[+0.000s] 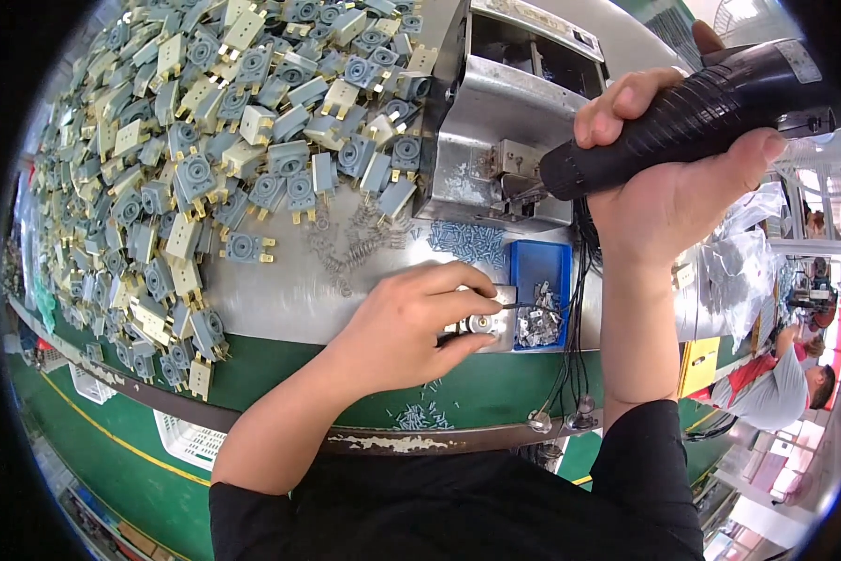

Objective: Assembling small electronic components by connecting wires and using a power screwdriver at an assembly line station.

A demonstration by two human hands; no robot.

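Observation:
My right hand (659, 201) is wrapped round a black electric screwdriver (682, 117), held up at the right. Its bit points down and left at the front of a metal screw feeder box (500, 84). Low over the bench, my left hand (411, 323) has its fingers curled over a small metal-and-white part with a round centre (482, 323). A dark wire runs from that part toward the right. Touching its right side is a blue tray (537, 254) holding small metal pieces. The left palm and the underside of the part are hidden.
A big heap of grey and cream switch housings (196, 173) covers the left. Loose springs (360, 238) and screws (467, 243) lie before the feeder; more screws (422, 417) are near the edge. Wires (575, 365) hang beside the tray. A person (767, 388) is at far right.

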